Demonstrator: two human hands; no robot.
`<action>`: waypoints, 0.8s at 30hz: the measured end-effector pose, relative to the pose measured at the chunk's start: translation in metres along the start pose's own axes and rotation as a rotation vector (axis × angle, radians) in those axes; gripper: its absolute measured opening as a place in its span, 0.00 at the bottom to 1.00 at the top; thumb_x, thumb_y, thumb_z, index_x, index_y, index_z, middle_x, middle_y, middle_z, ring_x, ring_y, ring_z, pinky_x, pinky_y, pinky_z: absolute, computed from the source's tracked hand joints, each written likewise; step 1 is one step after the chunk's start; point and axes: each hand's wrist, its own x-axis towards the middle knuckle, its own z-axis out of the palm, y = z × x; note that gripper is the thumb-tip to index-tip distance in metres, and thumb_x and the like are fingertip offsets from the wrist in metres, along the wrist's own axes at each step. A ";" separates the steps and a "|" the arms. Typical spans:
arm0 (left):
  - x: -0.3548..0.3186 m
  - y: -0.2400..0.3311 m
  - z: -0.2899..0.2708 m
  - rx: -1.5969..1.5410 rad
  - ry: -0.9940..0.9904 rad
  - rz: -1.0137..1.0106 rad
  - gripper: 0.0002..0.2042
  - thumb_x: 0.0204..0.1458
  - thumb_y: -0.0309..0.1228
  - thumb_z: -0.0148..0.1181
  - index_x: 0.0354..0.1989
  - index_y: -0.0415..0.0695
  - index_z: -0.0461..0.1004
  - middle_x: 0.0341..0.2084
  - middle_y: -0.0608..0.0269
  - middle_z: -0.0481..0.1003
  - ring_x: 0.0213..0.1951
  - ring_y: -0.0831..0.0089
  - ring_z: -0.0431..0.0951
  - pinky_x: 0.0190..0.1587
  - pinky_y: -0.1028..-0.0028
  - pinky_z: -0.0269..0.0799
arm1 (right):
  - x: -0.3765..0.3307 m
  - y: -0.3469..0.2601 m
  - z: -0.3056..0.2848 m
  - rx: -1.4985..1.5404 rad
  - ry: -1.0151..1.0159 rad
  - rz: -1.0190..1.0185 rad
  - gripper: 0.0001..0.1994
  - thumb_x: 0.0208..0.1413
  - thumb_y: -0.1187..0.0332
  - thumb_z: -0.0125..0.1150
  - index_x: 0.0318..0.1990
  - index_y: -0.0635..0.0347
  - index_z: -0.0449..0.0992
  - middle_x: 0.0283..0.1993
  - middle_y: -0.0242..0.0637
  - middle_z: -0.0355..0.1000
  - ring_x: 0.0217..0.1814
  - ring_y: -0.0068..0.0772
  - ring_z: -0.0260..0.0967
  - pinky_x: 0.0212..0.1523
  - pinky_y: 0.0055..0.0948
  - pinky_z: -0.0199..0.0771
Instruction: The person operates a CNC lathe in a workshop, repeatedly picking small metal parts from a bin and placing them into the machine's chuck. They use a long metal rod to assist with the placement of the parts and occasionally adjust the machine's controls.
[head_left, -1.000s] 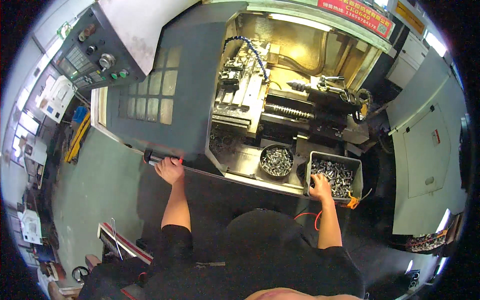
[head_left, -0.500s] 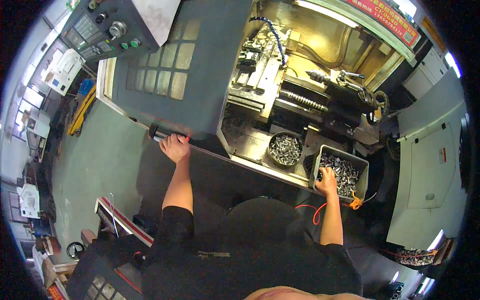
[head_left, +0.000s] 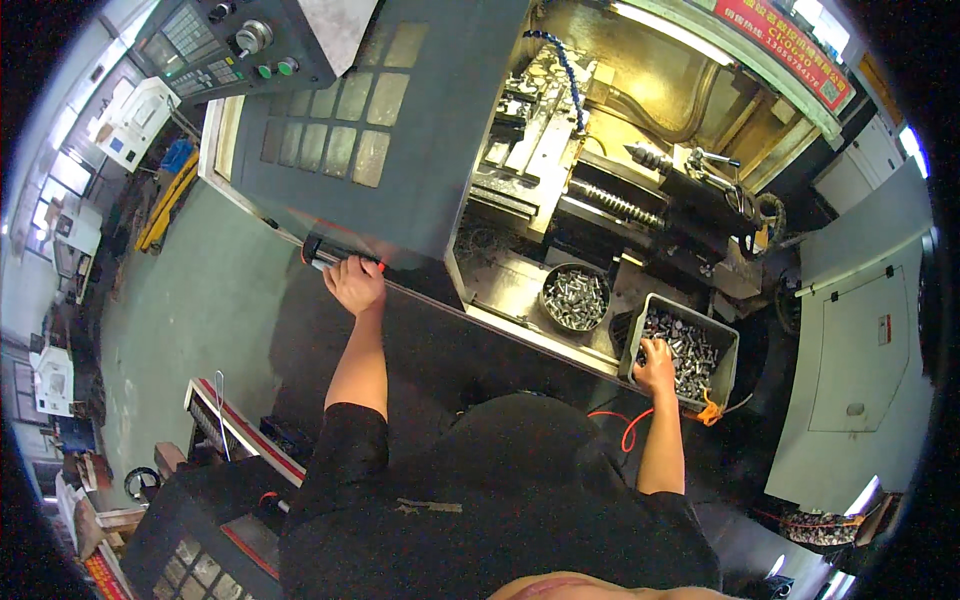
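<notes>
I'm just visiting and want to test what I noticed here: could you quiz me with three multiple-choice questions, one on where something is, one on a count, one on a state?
1. Where is the right hand?
A. in the grey rectangular bin of metal parts
B. on the control panel
C. on the floor

2. How many containers of metal parts sit at the machine's front?
A. one
B. two
C. four

3. What is the left hand doing?
A. hanging free
B. pressing a green button
C. gripping the door handle

Answers: 1 A, its fingers rest among the parts; 2 B, a round bowl and the bin; 3 C, its fingers wrap the bar.
</notes>
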 end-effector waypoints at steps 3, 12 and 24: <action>0.003 0.004 -0.002 0.007 -0.002 -0.002 0.12 0.53 0.37 0.51 0.30 0.44 0.78 0.35 0.56 0.80 0.46 0.55 0.77 0.67 0.48 0.58 | 0.000 0.007 0.004 -0.004 -0.022 0.006 0.23 0.43 0.64 0.71 0.51 0.49 0.75 0.48 0.41 0.69 0.54 0.49 0.69 0.52 0.44 0.74; 0.001 0.000 0.000 0.015 -0.045 -0.018 0.13 0.54 0.38 0.51 0.30 0.43 0.78 0.35 0.56 0.80 0.47 0.55 0.77 0.68 0.48 0.57 | 0.003 0.006 -0.002 -0.016 -0.074 0.014 0.23 0.46 0.61 0.70 0.51 0.49 0.74 0.48 0.41 0.69 0.54 0.49 0.69 0.50 0.45 0.74; 0.000 -0.001 0.002 0.010 -0.014 -0.009 0.14 0.54 0.39 0.50 0.31 0.43 0.79 0.35 0.55 0.80 0.47 0.54 0.77 0.67 0.47 0.58 | -0.001 -0.006 -0.003 -0.086 -0.069 0.111 0.22 0.45 0.65 0.66 0.52 0.47 0.72 0.49 0.43 0.69 0.55 0.52 0.69 0.51 0.49 0.76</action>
